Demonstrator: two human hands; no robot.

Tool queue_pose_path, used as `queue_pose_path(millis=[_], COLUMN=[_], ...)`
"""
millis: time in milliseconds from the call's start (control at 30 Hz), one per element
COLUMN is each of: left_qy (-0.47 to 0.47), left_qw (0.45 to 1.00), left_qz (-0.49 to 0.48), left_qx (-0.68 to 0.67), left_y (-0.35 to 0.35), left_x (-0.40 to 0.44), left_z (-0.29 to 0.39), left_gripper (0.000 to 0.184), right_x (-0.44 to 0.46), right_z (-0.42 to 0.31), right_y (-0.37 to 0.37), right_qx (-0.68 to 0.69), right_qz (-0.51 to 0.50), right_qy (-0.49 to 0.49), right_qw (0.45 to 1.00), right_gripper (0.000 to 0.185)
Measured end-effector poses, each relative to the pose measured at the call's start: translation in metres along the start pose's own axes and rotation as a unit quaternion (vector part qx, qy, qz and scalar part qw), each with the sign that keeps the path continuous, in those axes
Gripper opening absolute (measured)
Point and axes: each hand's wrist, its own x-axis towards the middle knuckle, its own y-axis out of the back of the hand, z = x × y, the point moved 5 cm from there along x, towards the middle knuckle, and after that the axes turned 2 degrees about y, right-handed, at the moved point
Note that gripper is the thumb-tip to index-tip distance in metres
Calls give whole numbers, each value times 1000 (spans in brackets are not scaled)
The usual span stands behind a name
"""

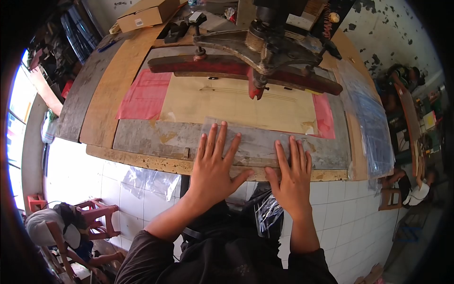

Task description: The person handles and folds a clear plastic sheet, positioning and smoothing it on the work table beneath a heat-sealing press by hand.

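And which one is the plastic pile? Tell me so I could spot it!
Find the big brown wooden table. On its right edge, a pile of clear bluish plastic sheets droops over. Unlike the flat pinkish-red sheet nearby, it's shiny and crinkly.

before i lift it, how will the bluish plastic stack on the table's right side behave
The bluish plastic stack is probably floppy, since its sheets look thin, see-through and creased. Its glossy shine suggests it may be slippery, and the separate layers could slide apart.
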Motion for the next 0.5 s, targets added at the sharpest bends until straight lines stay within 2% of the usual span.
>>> queue_pose_path(millis=[267, 500], left_qy=[-9, -15], left_qw=[1000, 1000], left_qz=[-1, 3], left_qx=[25, 26], left_y=[0, 3], left_x=[1, 2], left_z=[4, 7], left_gripper=[89, 91], right_x=[1, 5], right_z=[-1, -9], right_y=[3, 7], right_qx=[10, -41], right_qz=[5, -14], right_qy=[0, 36], right_qw=[1000, 998], right_gripper=[67, 61])
